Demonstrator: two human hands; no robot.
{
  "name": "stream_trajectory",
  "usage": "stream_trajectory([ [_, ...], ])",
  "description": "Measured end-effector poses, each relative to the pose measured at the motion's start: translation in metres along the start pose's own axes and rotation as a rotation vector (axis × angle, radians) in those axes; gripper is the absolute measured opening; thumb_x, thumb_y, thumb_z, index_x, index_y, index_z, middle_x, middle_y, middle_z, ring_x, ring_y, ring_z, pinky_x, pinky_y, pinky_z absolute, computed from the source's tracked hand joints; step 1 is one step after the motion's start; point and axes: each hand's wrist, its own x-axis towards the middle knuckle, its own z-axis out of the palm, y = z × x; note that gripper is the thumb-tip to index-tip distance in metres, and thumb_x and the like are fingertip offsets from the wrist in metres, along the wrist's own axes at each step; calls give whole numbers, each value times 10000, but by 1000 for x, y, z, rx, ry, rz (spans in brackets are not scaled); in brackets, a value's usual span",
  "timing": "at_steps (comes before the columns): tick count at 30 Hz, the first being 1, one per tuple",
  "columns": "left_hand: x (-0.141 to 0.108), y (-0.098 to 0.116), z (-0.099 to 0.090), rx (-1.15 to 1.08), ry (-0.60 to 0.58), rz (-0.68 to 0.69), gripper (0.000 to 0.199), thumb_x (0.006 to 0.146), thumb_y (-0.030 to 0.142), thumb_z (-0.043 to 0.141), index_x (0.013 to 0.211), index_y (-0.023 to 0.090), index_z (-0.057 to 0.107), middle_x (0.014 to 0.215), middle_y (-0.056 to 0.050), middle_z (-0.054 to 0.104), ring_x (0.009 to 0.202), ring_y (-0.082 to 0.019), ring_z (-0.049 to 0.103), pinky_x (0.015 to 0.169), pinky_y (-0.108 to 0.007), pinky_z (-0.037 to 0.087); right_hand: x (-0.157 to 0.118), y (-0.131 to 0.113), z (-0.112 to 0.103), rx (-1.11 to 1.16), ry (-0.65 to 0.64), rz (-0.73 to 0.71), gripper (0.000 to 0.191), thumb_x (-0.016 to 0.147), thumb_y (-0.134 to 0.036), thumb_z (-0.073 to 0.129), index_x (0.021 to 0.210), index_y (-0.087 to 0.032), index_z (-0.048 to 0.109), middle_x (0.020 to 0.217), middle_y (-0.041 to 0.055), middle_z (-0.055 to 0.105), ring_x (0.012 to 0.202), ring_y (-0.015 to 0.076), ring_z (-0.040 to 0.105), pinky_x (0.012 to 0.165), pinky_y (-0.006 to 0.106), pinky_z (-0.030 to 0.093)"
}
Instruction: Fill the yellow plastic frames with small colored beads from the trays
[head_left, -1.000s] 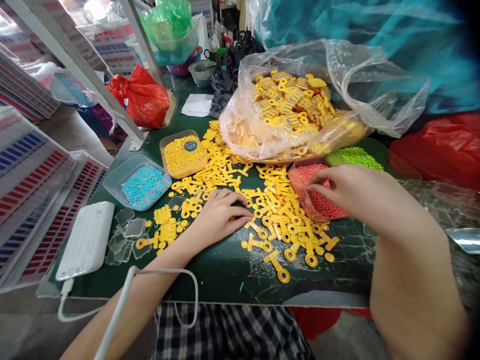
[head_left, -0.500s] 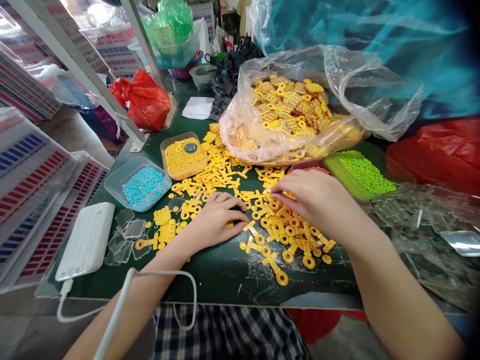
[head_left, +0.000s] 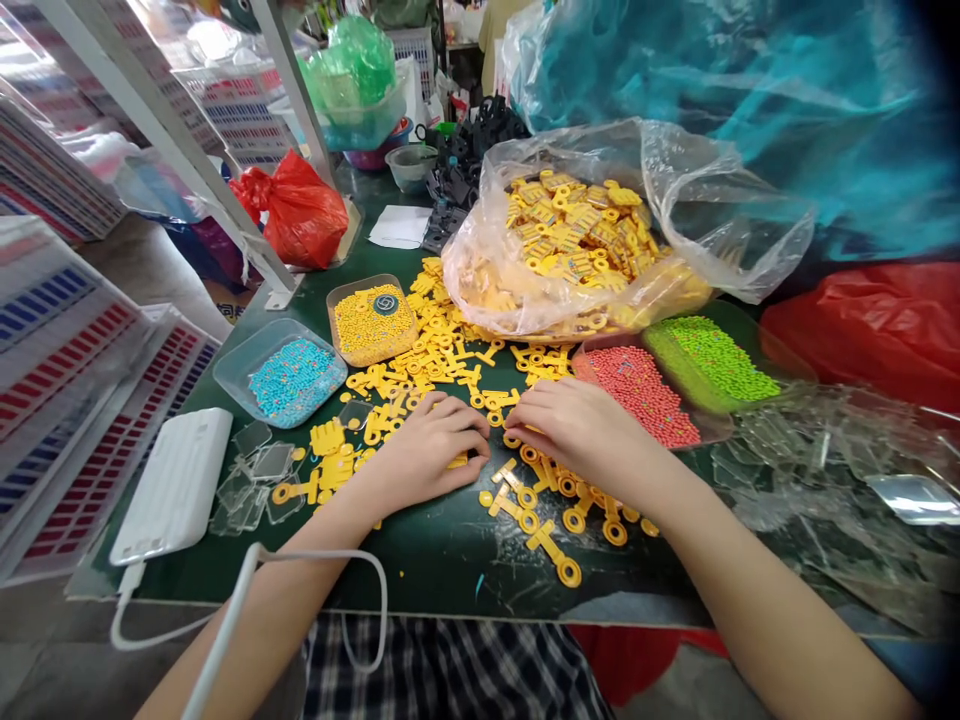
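Observation:
Fingers curled and thumb drawn in, my left hand (head_left: 435, 445) rests low over the table. A yellow plastic piece (head_left: 458, 460) shows in the gap between its thumb and fingers, mostly hidden by the hand. Just to the right, my right hand (head_left: 574, 425) has its fingers pressed together, pointing at the left hand; anything in them is hidden. Beneath and in front of it lie loose yellow T-shaped pieces with ring ends (head_left: 568, 571). More yellow pieces (head_left: 442, 335) spread behind both hands. Flat yellow hand-shaped parts (head_left: 328, 437) lie left of my left hand.
Tubs of blue beads (head_left: 291, 378), yellow beads (head_left: 373, 318), red beads (head_left: 641, 392) and green beads (head_left: 720, 355) flank the pile. Behind stands a clear bag (head_left: 480, 275) of yellow parts. Clear plastic squares (head_left: 274, 462) and a white power bank (head_left: 174, 485) with cable lie left.
My right hand has moved left and toward me, close to my left hand, uncovering the red bead tub. My left hand has stayed nearly in place.

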Motion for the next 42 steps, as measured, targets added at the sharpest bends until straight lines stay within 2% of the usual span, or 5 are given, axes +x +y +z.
stream_trajectory([
  [5, -9, -8, -10, 76, 57, -72, 209, 979, 301, 534, 895, 205, 699, 999, -17, 705, 949, -185, 575, 906, -356, 357, 4, -6, 5, -9, -12, -43, 150, 937, -247, 617, 812, -179, 665, 783, 26, 694, 743, 171, 563, 694, 305, 351],
  [22, -1, -3, -2, 71, -33, -164, 220, 927, 422, 632, 893, 231, 738, 997, 2, 702, 954, -199, 558, 918, -376, 318, 3, -2, 8, -5, -45, 3, 119, 924, -231, 627, 833, -178, 683, 802, 39, 708, 782, 192, 596, 699, 326, 360],
  [29, 1, 1, 1, 45, -69, -179, 196, 924, 377, 641, 857, 204, 706, 1011, -7, 691, 953, -200, 553, 892, -362, 334, 4, -3, 8, -26, -65, 1, 131, 924, -240, 632, 818, -178, 676, 764, 30, 679, 752, 186, 572, 699, 320, 346],
  [36, -9, -11, -17, 39, 61, -283, 271, 959, 406, 568, 824, 195, 670, 983, -31, 699, 951, -210, 576, 880, -370, 368, 7, -11, 14, -27, -14, -79, 163, 943, -243, 606, 805, -187, 671, 776, 18, 684, 750, 173, 565, 694, 322, 330],
  [42, -12, -11, -17, -13, -63, -223, 272, 945, 405, 583, 791, 202, 677, 931, -10, 713, 929, -195, 590, 904, -374, 357, 8, -18, 26, -8, 50, -183, 205, 968, -248, 564, 798, -193, 665, 730, -4, 673, 731, 160, 556, 681, 310, 315],
])
